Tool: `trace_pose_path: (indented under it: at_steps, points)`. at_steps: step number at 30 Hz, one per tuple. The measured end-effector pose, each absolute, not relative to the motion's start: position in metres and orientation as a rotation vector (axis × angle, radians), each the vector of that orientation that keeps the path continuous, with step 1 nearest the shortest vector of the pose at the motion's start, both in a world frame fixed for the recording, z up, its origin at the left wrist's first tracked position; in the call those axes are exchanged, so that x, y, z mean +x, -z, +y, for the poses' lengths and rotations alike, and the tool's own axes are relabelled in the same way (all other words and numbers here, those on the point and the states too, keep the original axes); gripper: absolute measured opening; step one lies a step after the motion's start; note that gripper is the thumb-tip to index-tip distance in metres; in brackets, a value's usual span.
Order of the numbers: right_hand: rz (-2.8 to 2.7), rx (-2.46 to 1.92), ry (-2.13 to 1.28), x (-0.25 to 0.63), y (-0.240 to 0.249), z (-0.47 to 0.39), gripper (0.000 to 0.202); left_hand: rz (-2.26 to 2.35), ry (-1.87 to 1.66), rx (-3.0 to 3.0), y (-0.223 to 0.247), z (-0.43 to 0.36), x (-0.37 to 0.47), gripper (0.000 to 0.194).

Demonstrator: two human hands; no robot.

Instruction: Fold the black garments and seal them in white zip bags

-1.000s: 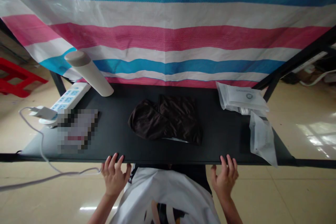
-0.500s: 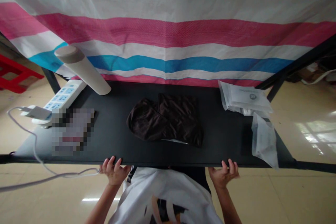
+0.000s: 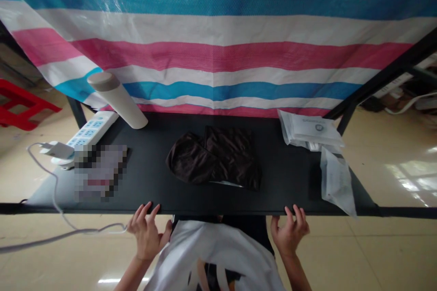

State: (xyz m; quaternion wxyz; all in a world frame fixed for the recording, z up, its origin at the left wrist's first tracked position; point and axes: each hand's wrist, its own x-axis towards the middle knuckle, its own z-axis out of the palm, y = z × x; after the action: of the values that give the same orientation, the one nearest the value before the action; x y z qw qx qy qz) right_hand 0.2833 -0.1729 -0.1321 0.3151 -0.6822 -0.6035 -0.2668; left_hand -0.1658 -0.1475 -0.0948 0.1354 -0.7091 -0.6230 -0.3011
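Note:
Both hands rest at the front edge of a black table (image 3: 153, 195). My left hand (image 3: 147, 232) has its fingers apart, the fingertips on the edge and the thumb out to the side; it holds nothing. My right hand (image 3: 290, 232) touches the same edge farther right, fingers spread, nothing in it. Beyond them, in the middle of the tabletop, lies a dark brown, shiny folded cloth (image 3: 232, 157), with a rounded part at its left and a thin pale strip showing under its front edge.
At the left are a white bottle (image 3: 124, 104), a power strip (image 3: 90, 132) with a plugged-in charger (image 3: 58, 150) and cable, and a pixelated flat object (image 3: 102, 170). Clear packets (image 3: 312, 131) and another pouch (image 3: 336, 182) lie right. Striped sheeting (image 3: 211, 57) hangs behind.
My left hand has drawn back slightly from the edge, its thumb now spread and more of its back showing. My right thumb has lifted away from the edge. The view has shifted slightly.

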Motion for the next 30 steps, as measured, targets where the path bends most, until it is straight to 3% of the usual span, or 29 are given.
trace_pose_path:
  at_steps: [5,8,12,16,20,23,26,30]
  points:
    - [-1.518,-1.751,0.617,0.277,0.103,-0.172,0.039,-1.748,0.92,-2.318,0.04,-0.133,-0.148,0.029]
    - [-1.479,-1.648,0.577,0.268,0.083,-0.162,0.04,-2.098,0.917,-2.168,0.019,-0.096,-0.139,0.037]
    - [-1.488,-1.497,0.492,0.248,0.054,-0.145,0.043,-2.526,0.512,-1.838,0.006,-0.03,-0.144,0.054]
    - [-1.507,-1.376,0.4,0.229,0.029,-0.131,0.042,-2.509,0.297,-2.034,-0.015,0.022,-0.133,0.037]
    - [-1.508,-1.319,0.36,0.212,0.013,-0.118,0.038,-2.22,0.764,-2.516,-0.049,0.035,-0.073,0.024]
    - [-1.543,-1.323,0.327,0.199,0.007,-0.112,0.035,-1.678,1.092,-3.113,-0.066,0.028,-0.024,0.029]
    - [-1.608,-1.379,0.247,0.196,0.007,-0.112,0.032,-1.539,1.254,-3.116,-0.067,0.022,-0.009,0.041]
    - [-1.705,-1.468,0.081,0.208,0.011,-0.111,0.029,-1.703,1.229,-2.942,-0.056,0.018,-0.037,0.031]
